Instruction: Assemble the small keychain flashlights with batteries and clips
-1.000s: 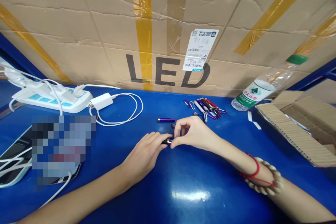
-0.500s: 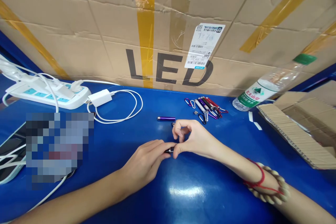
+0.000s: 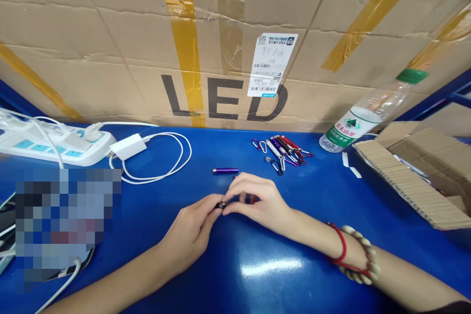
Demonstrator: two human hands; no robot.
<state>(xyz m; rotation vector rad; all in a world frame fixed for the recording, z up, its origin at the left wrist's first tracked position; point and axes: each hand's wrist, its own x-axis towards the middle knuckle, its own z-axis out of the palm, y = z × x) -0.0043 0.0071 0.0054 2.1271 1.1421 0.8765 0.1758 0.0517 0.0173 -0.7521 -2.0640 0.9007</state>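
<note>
Centrally, small dark piece between both hands — pinched by each, purple tube beyond

The blue tabletop (quite shiny) bears a power strip, a purple tube, carabiners and a bottle.

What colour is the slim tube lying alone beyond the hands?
The slim tube is purple with a metallic end, in the head view.
</note>
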